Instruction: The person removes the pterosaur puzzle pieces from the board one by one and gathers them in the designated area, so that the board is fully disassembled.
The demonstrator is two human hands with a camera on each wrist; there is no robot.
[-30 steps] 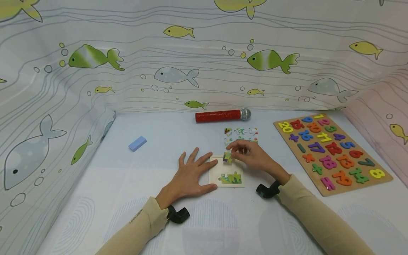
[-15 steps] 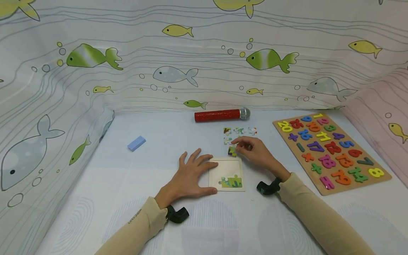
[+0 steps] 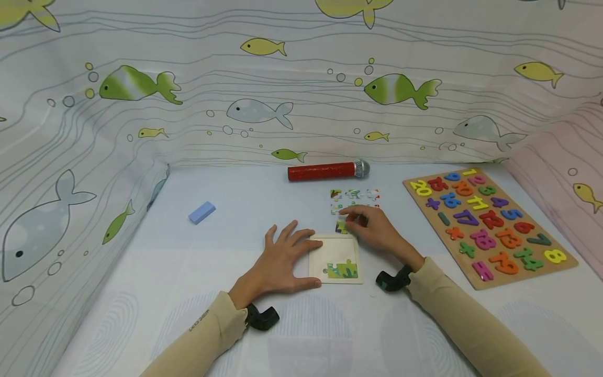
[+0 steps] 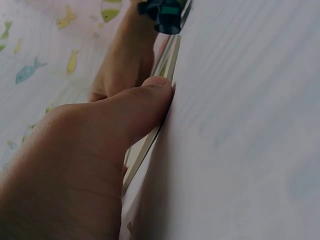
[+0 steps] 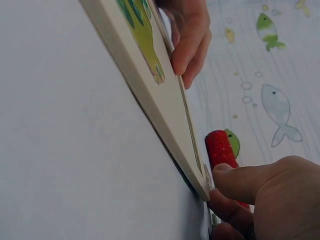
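A square wooden puzzle tray (image 3: 330, 251) lies flat before me, with joined green puzzle pieces (image 3: 343, 270) along its lower right. My left hand (image 3: 280, 262) rests at the tray's left side, fingers spread, its thumb by the near left corner; in the left wrist view the thumb (image 4: 145, 102) touches the tray's edge. Just beyond the tray's far edge, my right hand (image 3: 377, 229) pinches a small green and dark puzzle piece (image 3: 341, 227), partly hidden by the thumb. The right wrist view shows the right thumb (image 5: 240, 180) beside a corner of the tray.
Several loose puzzle pieces (image 3: 353, 194) lie beyond the right hand, some partly covered by it. A red toy microphone (image 3: 322, 172) lies behind them. On the right is a wooden number board (image 3: 477, 284); a blue block (image 3: 202, 213) lies to the left.
The right hand has carried the puzzle piece from over the tray to just beyond its far edge. The tray has slid slightly towards me. The left hand has stayed nearly still.
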